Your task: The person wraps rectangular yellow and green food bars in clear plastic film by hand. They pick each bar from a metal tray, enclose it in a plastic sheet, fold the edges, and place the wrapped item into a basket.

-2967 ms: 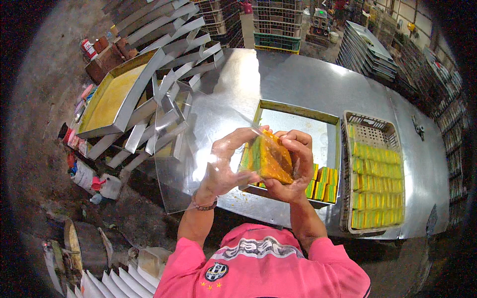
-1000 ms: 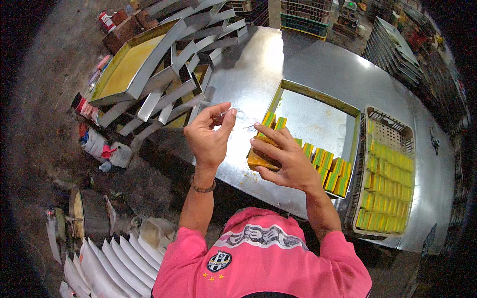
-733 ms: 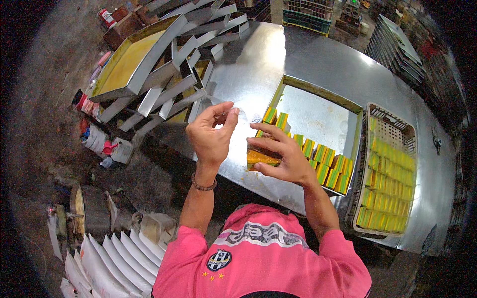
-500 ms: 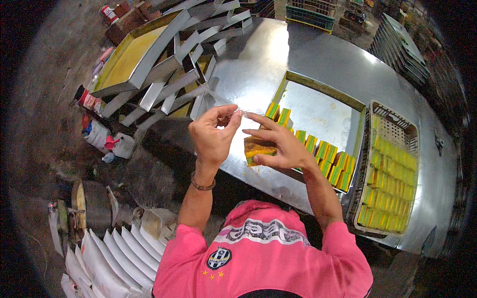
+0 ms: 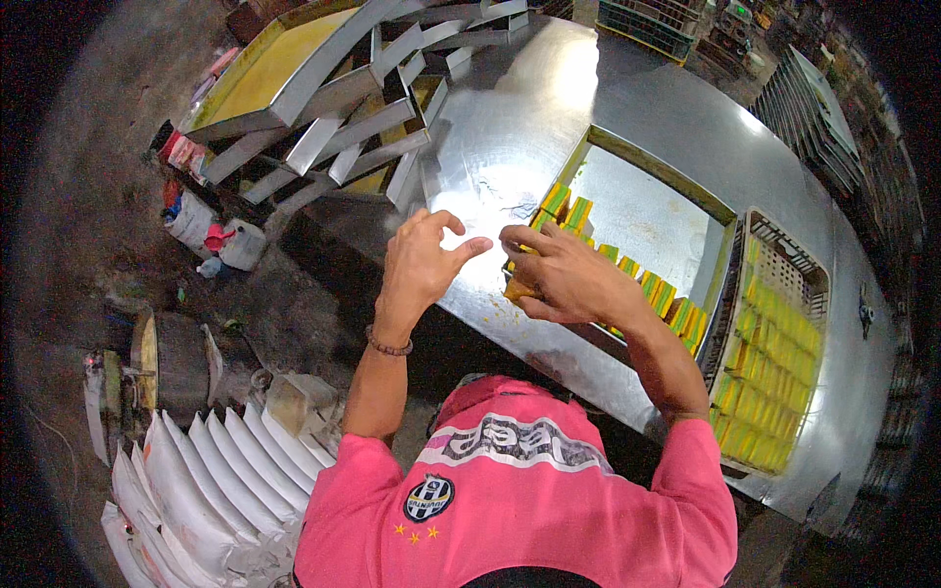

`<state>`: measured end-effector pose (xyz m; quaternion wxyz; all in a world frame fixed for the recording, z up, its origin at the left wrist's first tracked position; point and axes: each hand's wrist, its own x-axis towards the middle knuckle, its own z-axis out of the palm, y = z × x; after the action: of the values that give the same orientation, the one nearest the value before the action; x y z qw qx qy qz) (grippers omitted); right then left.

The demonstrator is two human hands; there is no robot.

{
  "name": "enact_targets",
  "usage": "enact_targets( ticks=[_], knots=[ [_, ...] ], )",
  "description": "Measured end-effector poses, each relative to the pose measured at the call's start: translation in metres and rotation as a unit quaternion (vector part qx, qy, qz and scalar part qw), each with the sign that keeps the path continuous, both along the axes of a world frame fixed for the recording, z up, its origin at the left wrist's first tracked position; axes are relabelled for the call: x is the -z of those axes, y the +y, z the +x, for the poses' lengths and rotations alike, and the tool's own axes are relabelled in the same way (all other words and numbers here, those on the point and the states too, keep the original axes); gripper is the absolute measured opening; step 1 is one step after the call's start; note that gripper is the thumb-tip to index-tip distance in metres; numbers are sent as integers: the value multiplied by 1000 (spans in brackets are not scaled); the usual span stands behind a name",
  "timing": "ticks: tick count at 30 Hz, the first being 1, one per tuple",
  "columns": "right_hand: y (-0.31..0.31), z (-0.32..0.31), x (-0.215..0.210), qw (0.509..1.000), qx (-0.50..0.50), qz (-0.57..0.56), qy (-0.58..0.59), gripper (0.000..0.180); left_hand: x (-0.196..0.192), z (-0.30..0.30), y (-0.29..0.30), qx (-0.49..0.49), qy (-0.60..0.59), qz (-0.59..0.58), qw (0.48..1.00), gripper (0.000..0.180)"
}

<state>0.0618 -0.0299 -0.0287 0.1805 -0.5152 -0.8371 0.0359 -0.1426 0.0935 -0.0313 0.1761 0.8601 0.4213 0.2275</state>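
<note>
**A:** What are the hands doing?

**B:** Both are raised near the middle of the frame, over the near edge of a shiny metal surface (image 5: 627, 108). The right hand (image 5: 569, 279) has its grip closed around a small yellow-orange block (image 5: 517, 288), which peeks out under the fingers just left of the hand. The left hand (image 5: 421, 260) sits just beside it, apart from the block, with its grip loose: fingers curled, thumb and forefinger parted. Whether it pinches anything thin, I cannot tell.

**A:** Where does the block sit relative to the rest?

**B:** It is at the near left corner of a shallow metal tray (image 5: 652, 211) with a yellow-green rim, lying in the centre right. A row of similar yellow and green blocks (image 5: 662, 294) stands along the tray's near edge, partly hidden by the right hand and forearm.

**A:** Anything else close by?

**B:** To the right of the tray, a wire basket (image 5: 784, 265) is filled with wrapped yellow blocks. In the upper left, empty metal trays (image 5: 333, 98) lean in a stack. In the lower left, white sacks (image 5: 186, 490) fan out on the floor. The person wears a pink shirt (image 5: 520, 500) and a bead bracelet (image 5: 389, 346) on the left wrist.
</note>
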Motion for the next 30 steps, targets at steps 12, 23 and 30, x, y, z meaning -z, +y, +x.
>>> enact_targets(
  ticks=[12,23,30],
  knots=[
    [-9,6,2,996,6,-79,-28,35,33,10,19,137,-87,-60,985,2],
    [-29,19,12,996,60,-68,-25,37,28,27,8,225,-194,-81,951,25],
    [-37,21,9,997,69,-30,-7,36,40,40,6,280,-114,48,952,25]
  ],
)
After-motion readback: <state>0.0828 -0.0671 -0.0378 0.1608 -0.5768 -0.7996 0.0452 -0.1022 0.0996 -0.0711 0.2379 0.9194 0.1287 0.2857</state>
